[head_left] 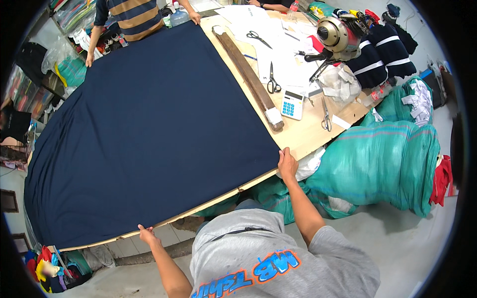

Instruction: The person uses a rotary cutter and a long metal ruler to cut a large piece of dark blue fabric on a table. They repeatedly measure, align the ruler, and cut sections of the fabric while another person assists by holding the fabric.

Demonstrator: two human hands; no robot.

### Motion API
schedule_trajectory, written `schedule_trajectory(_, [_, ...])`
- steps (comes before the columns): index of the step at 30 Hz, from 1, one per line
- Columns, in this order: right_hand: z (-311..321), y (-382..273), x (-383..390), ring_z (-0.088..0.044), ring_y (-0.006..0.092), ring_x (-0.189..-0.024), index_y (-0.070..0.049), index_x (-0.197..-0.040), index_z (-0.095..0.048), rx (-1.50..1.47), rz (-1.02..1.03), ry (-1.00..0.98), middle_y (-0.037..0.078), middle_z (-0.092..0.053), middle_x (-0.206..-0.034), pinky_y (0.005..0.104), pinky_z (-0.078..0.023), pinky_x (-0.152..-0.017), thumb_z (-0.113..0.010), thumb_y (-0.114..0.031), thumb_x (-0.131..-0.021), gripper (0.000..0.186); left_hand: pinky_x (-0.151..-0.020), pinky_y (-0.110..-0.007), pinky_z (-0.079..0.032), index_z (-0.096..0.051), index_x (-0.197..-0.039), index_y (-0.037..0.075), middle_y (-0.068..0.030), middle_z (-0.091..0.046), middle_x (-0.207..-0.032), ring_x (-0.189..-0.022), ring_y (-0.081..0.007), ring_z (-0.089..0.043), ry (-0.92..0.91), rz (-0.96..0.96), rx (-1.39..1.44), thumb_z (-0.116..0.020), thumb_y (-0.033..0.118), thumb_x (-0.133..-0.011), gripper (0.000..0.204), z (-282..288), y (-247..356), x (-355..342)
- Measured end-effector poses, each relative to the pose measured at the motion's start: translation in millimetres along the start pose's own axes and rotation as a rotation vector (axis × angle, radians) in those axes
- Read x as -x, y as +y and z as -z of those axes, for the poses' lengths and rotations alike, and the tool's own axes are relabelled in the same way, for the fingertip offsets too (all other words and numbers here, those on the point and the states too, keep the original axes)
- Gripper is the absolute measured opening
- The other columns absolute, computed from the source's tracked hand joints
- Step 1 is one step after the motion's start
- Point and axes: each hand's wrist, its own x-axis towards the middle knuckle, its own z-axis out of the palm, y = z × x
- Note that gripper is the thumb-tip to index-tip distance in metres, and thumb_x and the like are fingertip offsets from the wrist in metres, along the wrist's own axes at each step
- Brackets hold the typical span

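A large sheet of dark navy fabric (149,124) lies spread flat over a long wooden table (308,134). My left hand (147,233) pinches the fabric's near edge at the table's front. My right hand (286,164) holds the fabric's near right corner at the table edge. At the far end another person in a striped shirt (134,17) presses both hands on the fabric's far corners.
A long wooden bar (248,74) lies along the fabric's right edge. Beside it are a white calculator (292,104), three pairs of scissors (272,79), paper patterns and a round cutting machine (334,34). Big green sacks (387,164) stand by the table on the right.
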Motion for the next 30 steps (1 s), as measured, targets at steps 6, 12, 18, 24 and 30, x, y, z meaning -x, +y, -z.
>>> schedule_trajectory(6, [0,2,-2,-0.073,0.0461,-0.084,-0.008,-0.109,-0.054,0.01,-0.031,0.004,0.019,-0.072,-0.083,0.0599,-0.053,-0.072,-0.059,-0.029,-0.114,0.023,-0.055,-0.03,-0.035,-0.067,-0.092,0.004,-0.0026,-0.06,-0.073,-0.06,-0.0119,-0.051,0.035,-0.02,-0.037,-0.06,0.05,-0.113,0.051,-7,8,8])
schedule_trajectory(12, [6,0,-5,-0.072,0.0454,-0.09,-0.007,-0.108,-0.056,-0.064,-0.096,-0.061,0.019,-0.073,-0.092,0.0601,-0.053,-0.078,-0.058,-0.025,-0.113,0.019,-0.054,-0.029,-0.034,-0.069,-0.091,0.004,-0.002,-0.059,-0.073,-0.06,-0.0116,-0.049,0.09,-0.003,-0.079,-0.061,0.047,-0.113,0.049,-4,12,7])
schedule_trajectory(18, [16,4,-84,-0.069,0.0431,-0.103,-0.003,-0.115,-0.067,-0.254,0.021,0.21,0.02,-0.07,-0.107,0.0571,-0.053,-0.087,-0.06,-0.021,-0.11,0.019,-0.103,-0.047,-0.054,-0.058,-0.142,-0.001,-0.0202,-0.069,-0.129,-0.116,-0.0345,-0.068,0.413,-0.356,-0.366,-0.062,0.031,-0.111,0.045,-27,26,43])
schedule_trajectory(24, [4,-13,-246,-0.072,0.0402,-0.11,-0.012,-0.127,-0.072,-0.103,0.17,-0.157,0.016,-0.074,-0.114,0.0523,-0.058,-0.094,-0.074,-0.019,-0.101,0.028,-0.107,-0.043,-0.052,-0.056,-0.149,-0.004,-0.0219,-0.061,-0.145,-0.12,-0.0337,-0.065,0.02,-0.86,-0.448,-0.058,0.015,-0.111,0.042,-128,66,113])
schedule_trajectory(30, [-29,-28,-300,-0.075,0.0453,-0.107,-0.006,-0.111,-0.07,0.077,0.193,-0.424,0.022,-0.077,-0.111,0.0561,-0.058,-0.093,-0.072,-0.017,-0.097,0.018,-0.125,-0.053,-0.037,-0.052,-0.155,-0.001,-0.0255,-0.053,-0.159,-0.148,-0.0445,-0.048,-0.12,-0.924,-0.752,-0.061,0.022,-0.111,0.051,-184,59,175])
